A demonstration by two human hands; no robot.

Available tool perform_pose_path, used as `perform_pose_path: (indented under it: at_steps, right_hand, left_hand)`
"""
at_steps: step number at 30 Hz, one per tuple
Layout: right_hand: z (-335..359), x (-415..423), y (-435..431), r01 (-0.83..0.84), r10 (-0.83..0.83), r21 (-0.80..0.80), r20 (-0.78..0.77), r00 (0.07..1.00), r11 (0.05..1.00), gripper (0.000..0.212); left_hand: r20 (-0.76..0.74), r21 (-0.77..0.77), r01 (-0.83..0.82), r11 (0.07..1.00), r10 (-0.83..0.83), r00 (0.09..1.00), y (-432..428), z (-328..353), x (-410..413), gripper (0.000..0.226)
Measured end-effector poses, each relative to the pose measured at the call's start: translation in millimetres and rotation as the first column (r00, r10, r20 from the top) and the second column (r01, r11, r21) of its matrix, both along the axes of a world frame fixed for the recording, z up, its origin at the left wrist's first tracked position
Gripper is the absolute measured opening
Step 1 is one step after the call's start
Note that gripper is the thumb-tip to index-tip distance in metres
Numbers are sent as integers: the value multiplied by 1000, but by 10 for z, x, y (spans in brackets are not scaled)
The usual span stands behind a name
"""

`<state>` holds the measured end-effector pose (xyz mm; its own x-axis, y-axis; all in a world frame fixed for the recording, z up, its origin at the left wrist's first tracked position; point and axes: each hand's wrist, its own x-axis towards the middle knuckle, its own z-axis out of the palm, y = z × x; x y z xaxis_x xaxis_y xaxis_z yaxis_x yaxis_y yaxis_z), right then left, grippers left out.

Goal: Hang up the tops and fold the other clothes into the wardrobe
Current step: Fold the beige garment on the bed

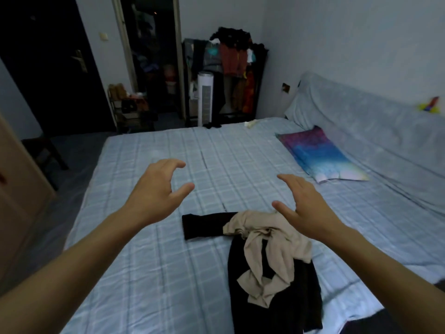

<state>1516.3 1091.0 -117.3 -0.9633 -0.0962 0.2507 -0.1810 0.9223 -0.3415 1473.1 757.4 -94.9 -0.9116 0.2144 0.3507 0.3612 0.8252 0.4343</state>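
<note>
Clothes lay heaped at the near bed edge, within easy reach: beige garment [269,256] crumpled on top of a black garment [277,297], both on the checked blue sheet [144,273]. Just beyond, left hand [154,196] and right hand [305,210] hovered empty, fingers spread wide, probably poised to grab. A loaded clothes rack [231,68] stood at the far wall.

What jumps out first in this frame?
The left hand and right hand hover open, holding nothing, over the blue checked bed. Beneath the right one, a beige garment lies crumpled on a black garment. A purple-blue pillow sits at the bed's right side.
</note>
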Motion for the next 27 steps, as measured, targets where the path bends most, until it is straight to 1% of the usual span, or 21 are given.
perform_pose_path:
  at_steps: [4,8,13,21,27]
  right_hand:
    - [-227,-83,288,50,-49,-20,28,998,999,67]
    - [-469,-290,676,96,-91,-73,73,993,993,66]
    - [-790,-686,1256,88,-77,-77,137,988,993,67]
    - [-1238,-1315,2186,78,-51,-99,244,968,992,63]
    - [-1804,-1381,2517,99,-49,-117,366,929,988,64]
  left_hand:
    - [71,11,80,997,-81,994,395,-223,-229,53]
    - [142,19,112,993,-114,983,830,-469,-471,52]
    - [207,0,116,993,-113,972,1506,-843,-734,51]
    - [328,26,101,995,-104,939,2498,-1386,-1156,51]
    - [413,31,122,992,-123,903,2912,-1931,-1398,46]
